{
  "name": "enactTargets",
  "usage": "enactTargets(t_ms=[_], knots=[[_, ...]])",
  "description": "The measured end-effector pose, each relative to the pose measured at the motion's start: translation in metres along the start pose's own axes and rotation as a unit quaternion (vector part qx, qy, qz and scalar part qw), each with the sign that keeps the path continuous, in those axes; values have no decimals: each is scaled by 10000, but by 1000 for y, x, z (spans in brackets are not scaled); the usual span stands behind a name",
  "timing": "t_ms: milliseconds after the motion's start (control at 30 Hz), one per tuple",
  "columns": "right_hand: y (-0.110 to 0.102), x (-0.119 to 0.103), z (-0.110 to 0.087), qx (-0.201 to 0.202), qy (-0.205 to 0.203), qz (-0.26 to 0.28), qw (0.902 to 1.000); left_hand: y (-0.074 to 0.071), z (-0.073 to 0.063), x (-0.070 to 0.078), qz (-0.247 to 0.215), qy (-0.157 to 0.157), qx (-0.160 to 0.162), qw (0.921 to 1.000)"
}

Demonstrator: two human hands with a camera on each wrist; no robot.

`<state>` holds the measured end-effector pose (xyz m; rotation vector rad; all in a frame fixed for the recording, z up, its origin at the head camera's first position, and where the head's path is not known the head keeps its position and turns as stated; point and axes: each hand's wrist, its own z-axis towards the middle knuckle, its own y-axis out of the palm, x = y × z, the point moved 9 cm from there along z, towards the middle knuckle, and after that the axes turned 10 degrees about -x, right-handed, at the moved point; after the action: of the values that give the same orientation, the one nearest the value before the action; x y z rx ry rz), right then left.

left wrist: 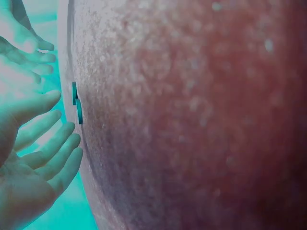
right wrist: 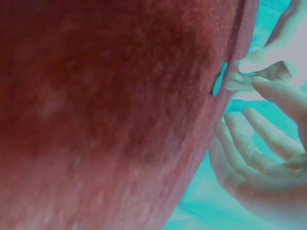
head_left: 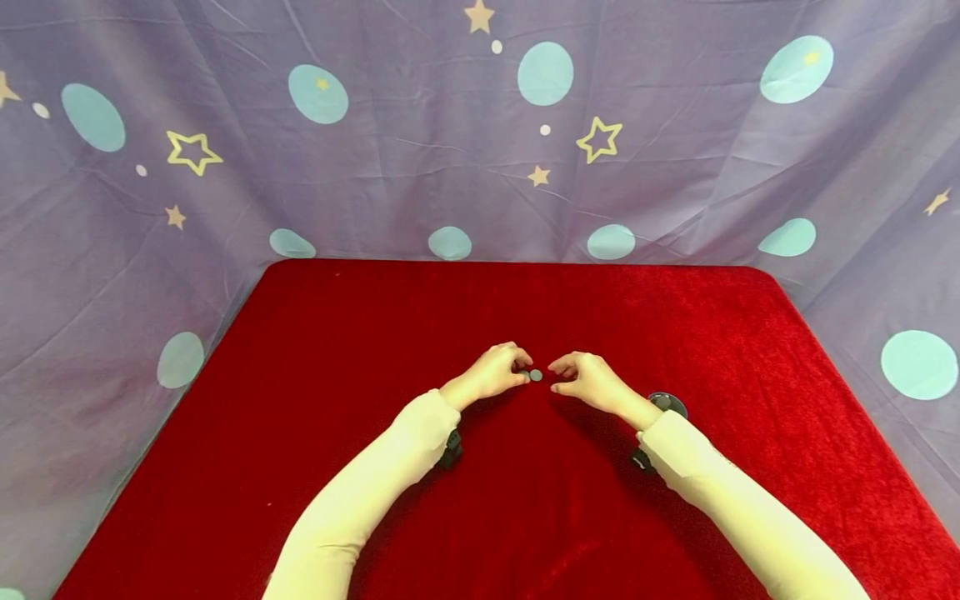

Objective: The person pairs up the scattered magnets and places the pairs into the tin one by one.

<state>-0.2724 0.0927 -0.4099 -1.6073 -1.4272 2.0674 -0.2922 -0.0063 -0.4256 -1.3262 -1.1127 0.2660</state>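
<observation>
Two small, flat, grey-green discs [head_left: 536, 375] lie close together on the red cloth, between the two hands. In the head view one is partly hidden by the left hand [head_left: 497, 372]. The left wrist view shows both discs [left wrist: 79, 112] edge-on, just beyond the left fingertips, whose fingers are loosely bent and spread. From the right side, the right hand [head_left: 592, 383] faces them, thumb and fingers apart with nothing between them. A gap separates it from the discs [right wrist: 218, 84] in the right wrist view.
Red plush cloth [head_left: 420, 317] covers the table. Beside the right wrist lies a dark round object [head_left: 669, 403], partly hidden by the arm. A purple curtain [head_left: 420, 125] with stars and dots hangs behind and at the sides. Black straps [head_left: 451, 450] show at the sleeves.
</observation>
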Motion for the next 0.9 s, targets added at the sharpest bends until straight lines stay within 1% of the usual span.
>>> enactTargets(t_ms=[133, 267, 367, 533, 633, 900], knots=[[-7, -2, -12, 130, -255, -2, 9996, 2, 0, 2, 44, 85, 67, 9999], [-14, -2, -23, 243, -348, 86, 9991, 5, 2, 3, 80, 87, 59, 9999], [-19, 0, -32, 307, -321, 88, 9990, 7, 3, 4, 96, 111, 28, 9999], [-25, 3, -46, 386, -289, -48, 9988, 8, 5, 5, 145, 157, 100, 9997], [-28, 5, -55, 451, -295, -121, 9985, 9, 6, 4, 178, 123, 113, 9997], [-37, 18, -75, 599, -156, -192, 9979, 11, 9, 4, 271, 167, 84, 9995]])
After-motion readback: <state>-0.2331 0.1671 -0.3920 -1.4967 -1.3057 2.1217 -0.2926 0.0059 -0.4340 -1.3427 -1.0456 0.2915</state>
